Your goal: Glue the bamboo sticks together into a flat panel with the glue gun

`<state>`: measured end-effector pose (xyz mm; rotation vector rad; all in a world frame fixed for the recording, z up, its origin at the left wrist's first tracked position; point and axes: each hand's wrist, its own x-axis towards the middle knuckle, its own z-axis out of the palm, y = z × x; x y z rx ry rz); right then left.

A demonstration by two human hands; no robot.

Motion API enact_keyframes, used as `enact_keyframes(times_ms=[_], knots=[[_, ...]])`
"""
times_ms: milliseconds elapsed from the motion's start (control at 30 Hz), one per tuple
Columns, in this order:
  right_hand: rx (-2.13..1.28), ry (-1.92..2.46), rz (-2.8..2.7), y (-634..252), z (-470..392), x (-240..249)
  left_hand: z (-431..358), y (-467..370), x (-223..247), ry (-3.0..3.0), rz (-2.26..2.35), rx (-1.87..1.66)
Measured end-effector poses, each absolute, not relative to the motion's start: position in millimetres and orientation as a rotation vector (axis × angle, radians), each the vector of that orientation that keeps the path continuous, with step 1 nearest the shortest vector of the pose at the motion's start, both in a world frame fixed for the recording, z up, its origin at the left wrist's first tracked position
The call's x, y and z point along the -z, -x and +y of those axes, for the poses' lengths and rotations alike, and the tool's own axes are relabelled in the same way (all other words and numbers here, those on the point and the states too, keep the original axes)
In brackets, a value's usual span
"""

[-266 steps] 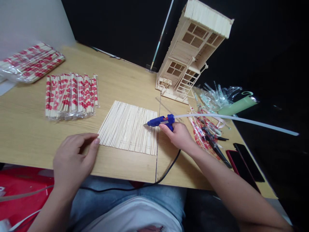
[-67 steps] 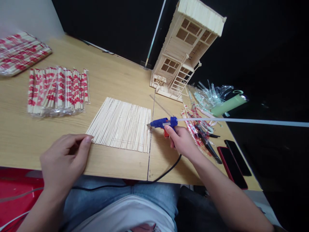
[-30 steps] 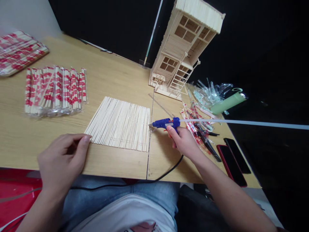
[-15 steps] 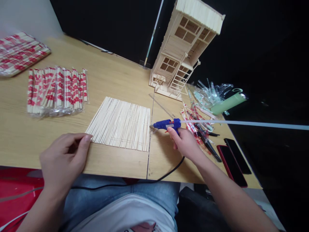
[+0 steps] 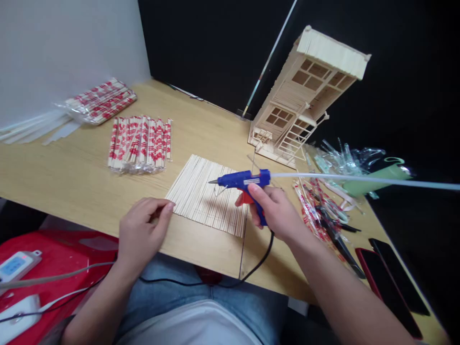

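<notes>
My right hand [image 5: 273, 215] grips a blue glue gun [image 5: 240, 180] with a long white glue stick [image 5: 362, 180] trailing out to the right. The gun is lifted above a flat mat of bare wooden sticks [image 5: 208, 194], its nozzle pointing left over the mat. My left hand [image 5: 142, 231] rests on the wooden table [image 5: 72, 177], fingertips touching the mat's near left corner, holding nothing. The gun's black cord [image 5: 230, 280] drops over the table's front edge.
A stick-built model house [image 5: 305, 96] stands at the back right. Red-and-white wrapped chopsticks [image 5: 140, 143] lie left of the mat, with another pack [image 5: 100, 100] behind. Empty wrappers [image 5: 341, 153], a green roll [image 5: 377, 173], tools and two phones [image 5: 391, 282] crowd the right.
My right hand has raised the glue gun off the table and moved it left, over the mat. The view has swung left. My left hand stays at the mat's corner.
</notes>
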<state>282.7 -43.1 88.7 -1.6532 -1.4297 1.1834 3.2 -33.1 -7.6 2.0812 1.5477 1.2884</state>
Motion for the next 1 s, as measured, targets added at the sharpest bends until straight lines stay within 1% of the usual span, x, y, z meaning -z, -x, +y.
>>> enact_keyframes(times_ms=[267,600,667,867,1000], knots=[[-1.173,1.722,-1.55,-236.5,12.0,-60.9,-35.1,-1.8,3.7,-2.053,1.47,-1.323],[-1.132,1.805,-1.618,-210.6,37.7,-58.8,-33.0,2.2,5.0,-2.043,1.386,-1.334],[-1.097,1.824,-1.645,-209.2,39.0,-58.5,-30.2,2.1,5.2,-2.087,1.404,-1.297],[-1.064,1.883,-1.676,-208.8,39.9,-59.5,-24.9,-1.2,7.2,-2.23,1.581,-0.993],[-1.03,1.891,-1.71,-208.0,39.9,-60.6,-24.9,-2.3,8.6,-2.283,1.563,-0.953]])
